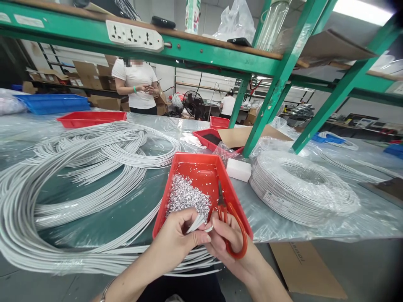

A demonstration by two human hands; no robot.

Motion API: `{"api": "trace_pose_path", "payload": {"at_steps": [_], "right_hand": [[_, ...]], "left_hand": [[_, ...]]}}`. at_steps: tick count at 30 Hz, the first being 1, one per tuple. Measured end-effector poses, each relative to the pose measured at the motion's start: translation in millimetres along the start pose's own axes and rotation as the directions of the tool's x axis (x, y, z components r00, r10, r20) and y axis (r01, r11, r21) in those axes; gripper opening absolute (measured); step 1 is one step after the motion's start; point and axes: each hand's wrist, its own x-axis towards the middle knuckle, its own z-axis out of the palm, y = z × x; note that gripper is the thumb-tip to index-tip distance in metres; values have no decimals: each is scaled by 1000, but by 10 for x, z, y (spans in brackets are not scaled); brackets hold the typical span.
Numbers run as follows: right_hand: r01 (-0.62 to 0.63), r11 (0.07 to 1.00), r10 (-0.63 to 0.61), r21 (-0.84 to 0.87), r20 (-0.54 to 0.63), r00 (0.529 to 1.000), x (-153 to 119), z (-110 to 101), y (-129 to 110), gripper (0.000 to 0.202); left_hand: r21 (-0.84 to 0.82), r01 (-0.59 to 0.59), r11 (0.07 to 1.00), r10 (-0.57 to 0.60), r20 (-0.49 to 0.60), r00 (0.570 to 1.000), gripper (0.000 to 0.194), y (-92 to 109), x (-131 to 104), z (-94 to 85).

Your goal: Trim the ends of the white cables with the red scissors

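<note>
My left hand [178, 237] is closed around a small bunch of white cable ends [195, 223]. My right hand [233, 243] has red-handled scissors [244, 240] hooked in it, their blades mostly hidden. Its thumb and fingertips pinch close to the tip of one cable, almost touching my left fingers. Both hands are over the near end of a red tray [233, 196], where small silvery scraps [185, 195] lie heaped on the left side. Long loops of white cable [19, 209] spread over the table to the left, and more cable lengths pass beneath my hands.
A plastic-wrapped cable coil [302, 188] and a small white box [238, 169] lie to the right. Green shelf posts [270, 88] rise behind them. Another red tray [94, 119] and a blue tray [56, 103] stand far left. A person [135, 82] stands across the table.
</note>
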Motion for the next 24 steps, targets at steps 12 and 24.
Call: {"api": "trace_pose_path", "payload": {"at_steps": [12, 24], "right_hand": [[92, 980, -114, -178, -121, 986, -1, -57, 6, 24], [-5, 997, 3, 79, 22, 1000, 21, -62, 59, 42]], "left_hand": [[212, -71, 975, 114, -200, 973, 27, -102, 28, 17], [-20, 86, 996, -86, 20, 996, 29, -82, 14, -17]]}}
